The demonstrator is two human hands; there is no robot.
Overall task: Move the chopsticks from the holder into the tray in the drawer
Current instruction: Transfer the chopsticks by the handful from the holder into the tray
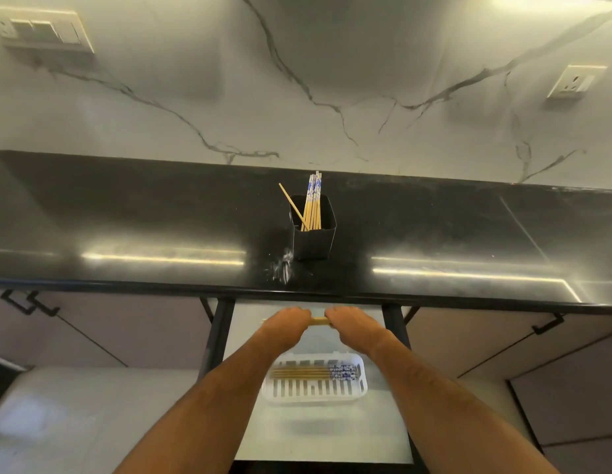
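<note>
Far left on the marble wall point(202, 83), a switch plate point(44, 30); below it the black counter point(126, 213), and under the counter's front edge a cupboard door with a black handle point(27, 302). Near the middle of the counter, a black holder point(313, 230) standing upright, with a bunch of chopsticks point(314, 205) upright in it, blue-and-white patterned tops upward, and one plain stick leaning out to the left. Just left of the holder's base, a pale scuff or smear point(285, 268) on the counter. Beneath the counter edge, an open drawer point(332, 436) with a pale floor and dark side rails. Over the far end of the drawer, left hand point(289, 321) and right hand point(349, 323) side by side, knuckles up, fingers curled down round a short bundle of yellow sticks point(319, 320) held level between them; only the stretch between the two hands plainly visible, plus a thin tip poking out left of the left hand. Nearer in the drawer, between the two forearms, a white slotted tray point(345, 391) with several chopsticks lying flat point(314, 373) across it, patterned ends to the right. Far right on the wall, a socket point(576, 82); lower right, another cupboard handle point(547, 325).
</note>
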